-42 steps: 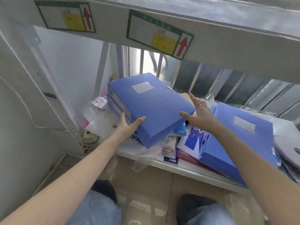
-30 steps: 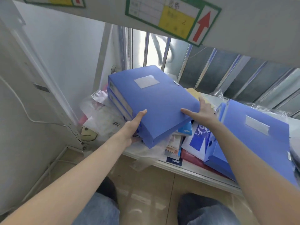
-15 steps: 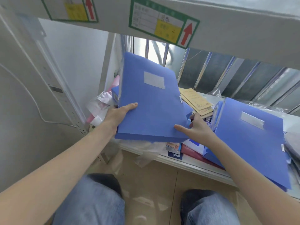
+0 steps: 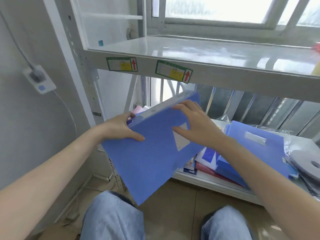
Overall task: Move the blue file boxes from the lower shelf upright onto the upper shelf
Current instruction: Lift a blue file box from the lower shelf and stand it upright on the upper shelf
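Observation:
I hold a blue file box [image 4: 150,161] tilted in the air in front of the lower shelf [image 4: 216,185], its broad face toward me. My left hand [image 4: 121,127] grips its upper left edge near the spine. My right hand [image 4: 195,123] grips its top edge, fingers partly over the white label. Another blue file box [image 4: 251,149] lies flat on the lower shelf to the right, on a pile of papers. The upper shelf [image 4: 199,49] is a white glossy board above, bare on its left and middle.
Two green-framed labels with red arrows [image 4: 174,73] mark the upper shelf's front edge. A wall socket with a plug [image 4: 39,78] sits on the left wall. Grey discs [image 4: 310,163] lie at the lower shelf's right end. My knees in jeans are below.
I lifted the box off the stack on the lower shelf, pulled it toward me and turned it. My view rose, so the upper shelf's surface now shows.

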